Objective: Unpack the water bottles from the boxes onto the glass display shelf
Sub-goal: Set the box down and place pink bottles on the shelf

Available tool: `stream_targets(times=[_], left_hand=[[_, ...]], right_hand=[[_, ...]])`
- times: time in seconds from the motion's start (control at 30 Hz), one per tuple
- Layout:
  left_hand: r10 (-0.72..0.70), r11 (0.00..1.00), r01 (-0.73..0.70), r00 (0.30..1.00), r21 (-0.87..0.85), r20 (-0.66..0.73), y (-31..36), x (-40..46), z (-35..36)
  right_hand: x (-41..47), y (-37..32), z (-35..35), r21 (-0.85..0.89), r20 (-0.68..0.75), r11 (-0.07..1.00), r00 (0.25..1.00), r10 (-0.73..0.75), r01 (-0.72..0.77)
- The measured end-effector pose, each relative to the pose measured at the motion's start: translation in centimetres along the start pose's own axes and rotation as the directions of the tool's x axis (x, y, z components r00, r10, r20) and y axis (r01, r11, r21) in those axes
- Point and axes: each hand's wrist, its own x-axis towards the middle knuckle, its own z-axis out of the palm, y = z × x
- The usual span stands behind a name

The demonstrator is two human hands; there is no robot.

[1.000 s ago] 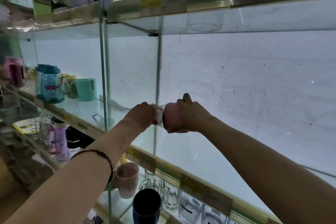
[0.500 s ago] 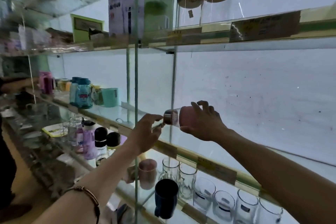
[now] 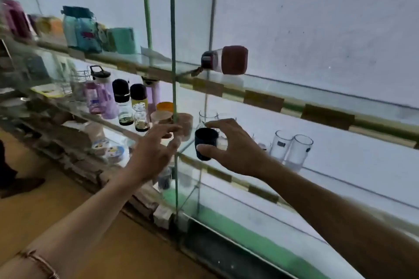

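Observation:
A pink water bottle point(image 3: 233, 60) with a dark cap lies on its side on the glass display shelf point(image 3: 294, 97), cap pointing left, just right of the green upright. Both hands are below it and hold nothing. My left hand point(image 3: 154, 154) has its fingers spread in front of the lower shelf. My right hand point(image 3: 231, 145) is open too, thumb and fingers apart, in front of a dark cup point(image 3: 205, 142).
Teal and pink containers point(image 3: 81, 29) stand on the same shelf to the left. The lower shelf carries purple bottles point(image 3: 99, 95), black-capped jars point(image 3: 123, 102), pink cups point(image 3: 184, 124) and clear glasses point(image 3: 292, 149). A green glass upright point(image 3: 173, 75) divides the bays.
Both hands let go of the pink bottle and dropped to the lower shelf level. The bottle now lies on the shelf. The view has tilted downward.

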Motion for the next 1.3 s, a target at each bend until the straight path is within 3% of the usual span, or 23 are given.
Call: stream_targets(times=[0.23, 0.43, 0.6, 0.8, 1.0, 1.17, 1.3], left_hand=[[-0.213, 0.977, 0.212, 0.976, 0.023, 0.05, -5.0, -9.6, -1.2], [-0.421, 0.907, 0.421, 0.907, -0.021, 0.014, -11.4, -17.4, 3.4], [-0.639, 0.76, 0.642, 0.767, -0.102, 0.061, -15.5, -22.5, 7.9], [-0.814, 0.568, 0.821, 0.57, -0.055, 0.109, -21.3, -29.8, 14.1], [-0.87, 0.489, 0.856, 0.466, 0.169, 0.16, -28.0, -36.0, 19.6], [-0.913, 0.392, 0.851, 0.313, 0.351, 0.26, -33.6, -41.5, 23.5], [-0.9, 0.421, 0.781, 0.297, 0.461, 0.32, -37.9, -43.3, 26.7]], right_hand=[[-3.6, 0.2, 10.5, 0.21, 0.192, 0.974, 0.98, 0.043, -0.084], [-5.4, 2.6, 16.7, 0.283, 0.377, 0.944, 0.925, 0.05, -0.167], [-6.6, 7.0, 21.8, 0.256, 0.563, 0.933, 0.823, 0.068, -0.253], [-9.8, 13.2, 29.7, 0.166, 0.718, 0.929, 0.687, 0.115, -0.329], [-14.1, 19.4, 38.5, 0.158, 0.784, 0.866, 0.593, 0.182, -0.474], [-18.4, 24.0, 46.1, 0.084, 0.824, 0.843, 0.513, 0.241, -0.532], [-21.2, 27.9, 50.8, 0.031, 0.829, 0.847, 0.487, 0.275, -0.531]])
